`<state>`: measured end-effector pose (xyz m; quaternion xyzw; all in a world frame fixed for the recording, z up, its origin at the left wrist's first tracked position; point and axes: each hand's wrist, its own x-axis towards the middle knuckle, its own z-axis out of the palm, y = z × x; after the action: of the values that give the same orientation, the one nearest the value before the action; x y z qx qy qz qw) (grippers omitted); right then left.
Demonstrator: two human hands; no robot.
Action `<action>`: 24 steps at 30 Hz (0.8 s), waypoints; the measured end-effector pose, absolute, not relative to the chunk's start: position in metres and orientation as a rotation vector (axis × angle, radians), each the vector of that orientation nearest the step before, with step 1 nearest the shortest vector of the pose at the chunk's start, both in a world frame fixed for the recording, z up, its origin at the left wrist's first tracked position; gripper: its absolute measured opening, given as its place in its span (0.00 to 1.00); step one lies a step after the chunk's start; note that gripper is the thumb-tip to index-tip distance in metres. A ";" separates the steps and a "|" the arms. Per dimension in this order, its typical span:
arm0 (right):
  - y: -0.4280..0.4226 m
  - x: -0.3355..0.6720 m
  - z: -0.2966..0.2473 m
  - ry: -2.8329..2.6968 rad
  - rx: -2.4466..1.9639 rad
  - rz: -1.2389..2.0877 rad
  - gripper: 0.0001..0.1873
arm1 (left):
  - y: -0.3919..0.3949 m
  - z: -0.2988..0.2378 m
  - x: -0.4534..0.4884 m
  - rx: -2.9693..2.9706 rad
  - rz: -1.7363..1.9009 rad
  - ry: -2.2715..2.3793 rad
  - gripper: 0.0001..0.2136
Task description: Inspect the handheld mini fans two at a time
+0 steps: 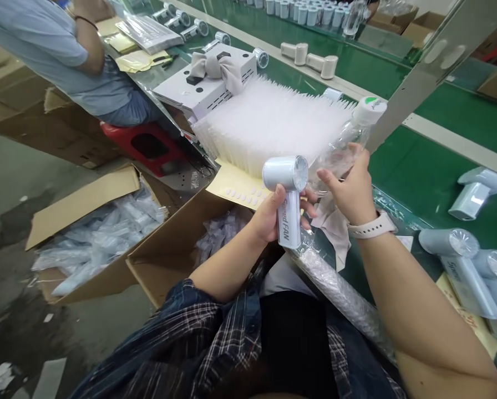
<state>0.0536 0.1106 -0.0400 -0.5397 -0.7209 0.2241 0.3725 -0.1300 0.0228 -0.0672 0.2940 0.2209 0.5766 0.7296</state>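
In my left hand [269, 213] is a light-blue handheld fan [289, 219], upright, its round head at the top and "Speed FAN" lettering along the handle. My right hand [352, 183] is closed around the lower part of a clear plastic bottle [343, 145], which tilts to the right and has a white cap with a green mark. Behind both hands spreads a dense pile of thin white translucent strips [269, 119]. A yellow sheet with small white stickers [242, 188] lies beside the fan. Below my right hand hangs a crumpled pale cloth [335, 233].
Light-blue fans [460, 271] lie at my right, another fan [477, 191] on the green belt [440, 138]. Two beige fans [321, 64] lie farther back. Open cartons [86, 213] of wrapped items stand at left. A co-worker [61, 55] sits on a red stool [140, 147].
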 end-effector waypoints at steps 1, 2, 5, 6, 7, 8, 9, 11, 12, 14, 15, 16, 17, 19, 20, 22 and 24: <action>0.107 0.060 -0.046 -1.936 -1.414 0.576 0.44 | 0.015 -0.066 -0.130 0.593 1.232 0.476 0.34; 0.102 0.070 -0.052 -2.025 -1.461 0.550 0.37 | 0.008 -0.066 -0.129 0.543 1.173 0.463 0.32; 0.080 0.103 -0.073 -2.210 -1.580 0.375 0.19 | -0.010 -0.074 -0.119 0.433 0.981 0.394 0.31; 0.072 0.114 -0.079 -2.249 -1.578 0.332 0.17 | -0.012 -0.078 -0.113 0.412 0.928 0.364 0.31; 0.064 0.123 -0.084 -2.277 -1.557 0.296 0.17 | -0.014 -0.081 -0.107 0.396 0.892 0.336 0.32; 0.055 0.132 -0.085 -2.297 -1.520 0.266 0.16 | -0.014 -0.085 -0.100 0.389 0.864 0.314 0.32; 0.047 0.140 -0.084 -2.303 -1.484 0.240 0.16 | -0.012 -0.089 -0.094 0.395 0.839 0.296 0.33; 0.027 0.153 -0.070 -2.229 -1.485 0.159 0.15 | -0.008 -0.095 -0.082 0.428 0.788 0.277 0.37; 0.016 0.157 -0.060 -2.175 -1.517 0.124 0.13 | -0.007 -0.097 -0.076 0.451 0.763 0.274 0.38; -0.006 0.160 -0.037 -2.050 -1.607 0.064 0.11 | -0.007 -0.098 -0.067 0.495 0.718 0.287 0.40; -0.017 0.158 -0.027 -1.971 -1.628 0.030 0.10 | -0.009 -0.097 -0.062 0.517 0.698 0.303 0.41; -0.026 0.153 -0.019 -1.902 -1.621 0.006 0.08 | -0.013 -0.095 -0.058 0.537 0.680 0.322 0.41; -0.033 0.146 -0.015 -1.850 -1.568 -0.005 0.06 | -0.017 -0.092 -0.055 0.561 0.665 0.346 0.42; -0.042 0.131 -0.014 -1.762 -1.398 0.002 0.01 | -0.026 -0.085 -0.051 0.644 0.647 0.422 0.43; -0.044 0.124 -0.017 -1.732 -1.312 0.031 0.03 | -0.031 -0.081 -0.050 0.710 0.641 0.467 0.44; -0.044 0.116 -0.023 -1.683 -1.216 0.127 0.05 | -0.037 -0.073 -0.053 0.870 0.639 0.556 0.46; -0.045 0.114 -0.027 -1.626 -1.225 0.199 0.06 | -0.041 -0.069 -0.057 1.001 0.632 0.611 0.45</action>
<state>0.1137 -0.0451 -0.0273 -0.5113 -0.6786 0.0830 0.5208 -0.0573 -0.0407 -0.0685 0.4644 0.2836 0.2930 0.7862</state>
